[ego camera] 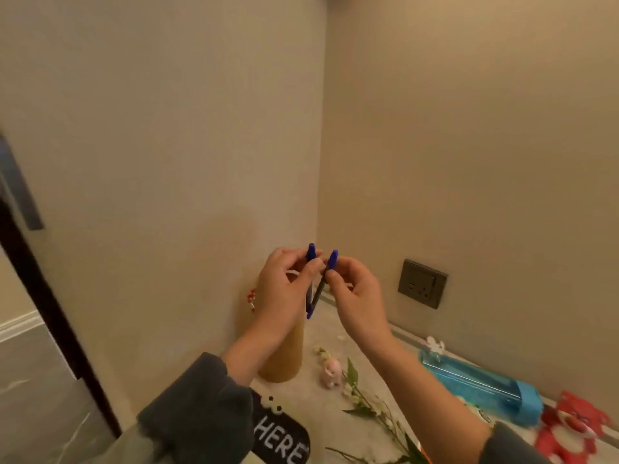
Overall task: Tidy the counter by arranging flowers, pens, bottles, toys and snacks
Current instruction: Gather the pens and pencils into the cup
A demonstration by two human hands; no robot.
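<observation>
Blue-capped pens (316, 283) — pinched between both hands' fingertips (315, 264).

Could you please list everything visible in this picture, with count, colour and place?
pens: two, blue caps, held up near the wall corner, crossing at their lower ends
vase: one, tan, on the counter behind the left wrist
pig toy: one, pink, right of the vase
flower stems: green leaves, pale blooms, lying on the counter
bottle: one, blue, lying along the right wall
bear toy: one, red, far right
sign: one, black, white letters "HERE", near edge
socket: one, grey, right wall
left hand: holds one pen
right hand: holds the other
</observation>
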